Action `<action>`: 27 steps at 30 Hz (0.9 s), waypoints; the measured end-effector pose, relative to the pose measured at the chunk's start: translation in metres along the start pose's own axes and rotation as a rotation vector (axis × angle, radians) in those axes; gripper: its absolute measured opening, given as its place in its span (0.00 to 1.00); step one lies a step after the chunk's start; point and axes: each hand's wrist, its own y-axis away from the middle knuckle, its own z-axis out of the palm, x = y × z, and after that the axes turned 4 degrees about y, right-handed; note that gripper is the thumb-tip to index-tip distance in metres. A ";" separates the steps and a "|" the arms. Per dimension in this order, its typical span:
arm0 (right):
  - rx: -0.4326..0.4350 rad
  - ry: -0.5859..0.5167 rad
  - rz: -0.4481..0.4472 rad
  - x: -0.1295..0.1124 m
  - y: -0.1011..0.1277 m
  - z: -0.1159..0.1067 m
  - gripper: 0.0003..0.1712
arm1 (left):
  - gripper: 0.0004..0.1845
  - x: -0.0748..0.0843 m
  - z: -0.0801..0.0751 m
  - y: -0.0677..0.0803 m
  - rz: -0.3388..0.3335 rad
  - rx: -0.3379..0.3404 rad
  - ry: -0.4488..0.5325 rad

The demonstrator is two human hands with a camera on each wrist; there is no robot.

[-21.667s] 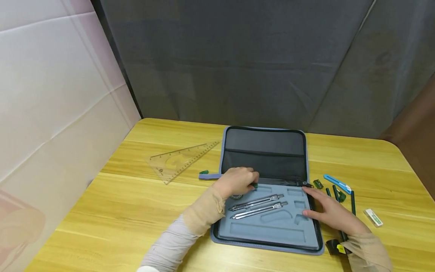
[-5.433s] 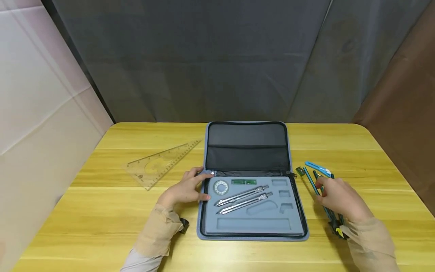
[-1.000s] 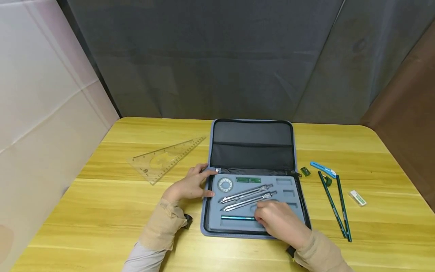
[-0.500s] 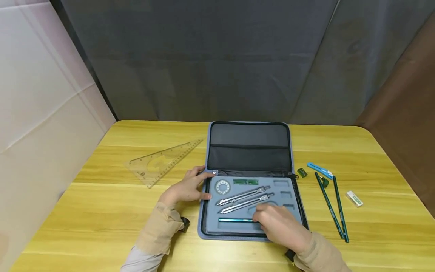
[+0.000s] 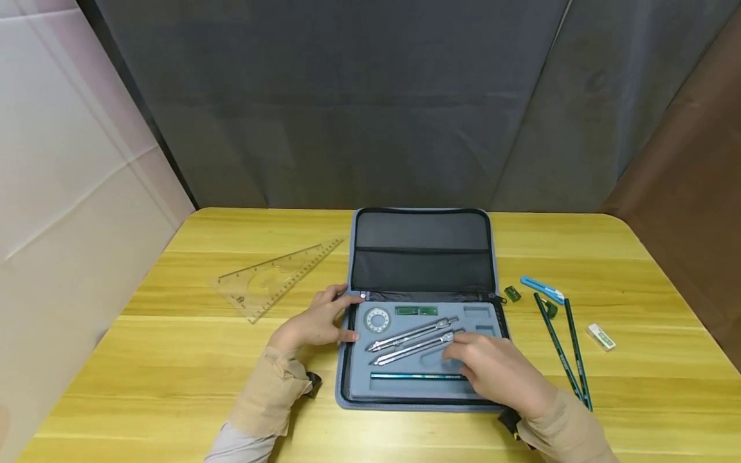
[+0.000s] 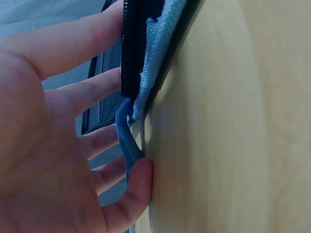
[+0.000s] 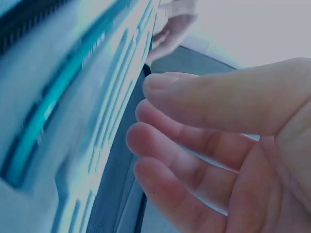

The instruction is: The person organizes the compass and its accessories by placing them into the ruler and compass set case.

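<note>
1. I see an open blue-grey zip case [image 5: 420,257] lying flat on the yellow wooden table [image 5: 173,360], with its dark lid folded back.
2. My left hand [image 5: 315,325] rests on the left edge of the case. Its fingers are nearly straight and lie along the black zip, and they grip nothing. In the left wrist view, the left hand [image 6: 63,145] lies against the zip with a blue fabric loop [image 6: 127,141] between two fingers.
3. My right hand [image 5: 498,373] is over the near right part of the grey foam tray [image 5: 359,360]. In the right wrist view, the right hand [image 7: 218,145] is open with loosely bent fingers and holds nothing.
4. A long teal pencil [image 5: 413,376] lies in the long slot at the front of the tray. Its right end is just beside my right hand's fingers. I cannot tell if they touch it.
5. Two silver metal compasses [image 5: 411,341] lie slanted in the middle of the tray.
6. A small round clear protractor [image 5: 377,319] sits in the far left corner of the tray, and a small green strip [image 5: 415,311] lies just beside it.
7. A clear plastic triangle ruler [image 5: 272,280] lies on the table, well to the left of the case.
8. Two dark green pencils [image 5: 564,350] lie on the table to the right of the case. Near them are a light blue pen-like tool [image 5: 541,289] and a small white eraser [image 5: 600,337].
</note>
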 end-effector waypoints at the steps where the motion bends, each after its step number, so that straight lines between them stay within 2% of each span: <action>1: 0.004 0.001 0.008 0.002 0.001 -0.001 0.16 | 0.32 0.000 0.000 0.000 -0.001 0.000 0.000; 8: 0.018 0.009 0.088 0.018 0.008 -0.012 0.14 | 0.32 -0.002 0.001 0.001 0.008 -0.001 0.011; 19: 0.024 0.028 0.306 0.040 0.019 -0.027 0.09 | 0.32 -0.002 0.001 0.000 0.013 0.001 0.008; 27: 0.005 -0.022 0.398 0.065 0.035 -0.041 0.13 | 0.32 -0.001 0.000 0.001 0.014 0.001 0.008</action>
